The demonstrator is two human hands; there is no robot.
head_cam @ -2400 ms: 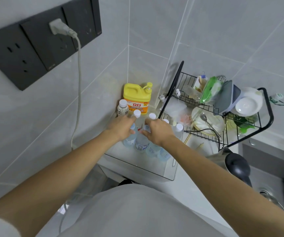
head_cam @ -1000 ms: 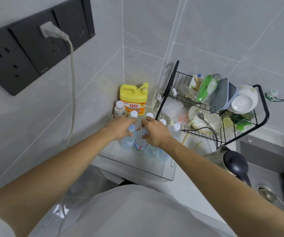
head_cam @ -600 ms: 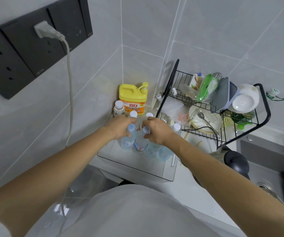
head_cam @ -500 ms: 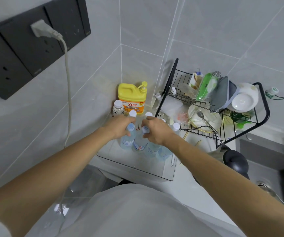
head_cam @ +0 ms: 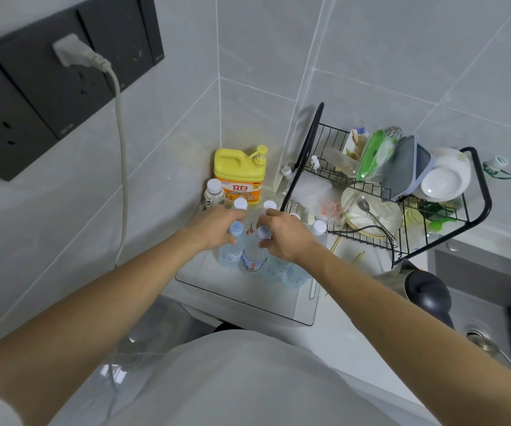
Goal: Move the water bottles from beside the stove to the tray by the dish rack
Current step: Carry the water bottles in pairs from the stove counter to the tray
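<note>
Head view: both hands over the clear rectangular plastic tray (head_cam: 242,298) on the worktop, beside the black wire dish rack (head_cam: 401,207).
Left hand (head_cam: 214,226): grip pinching the neck of a clear blue-capped water bottle (head_cam: 232,247).
Right hand (head_cam: 282,236): grip pinching a second bottle (head_cam: 252,256).
My advice: seat bases flat, then release.
In the way: capped bottles crowd close; yellow detergent jug (head_cam: 239,176) stands behind.

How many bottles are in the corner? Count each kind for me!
Water bottles: 8, some partly hidden
Drink bottle: 1
Yellow jug: 1
Total: 10
</note>
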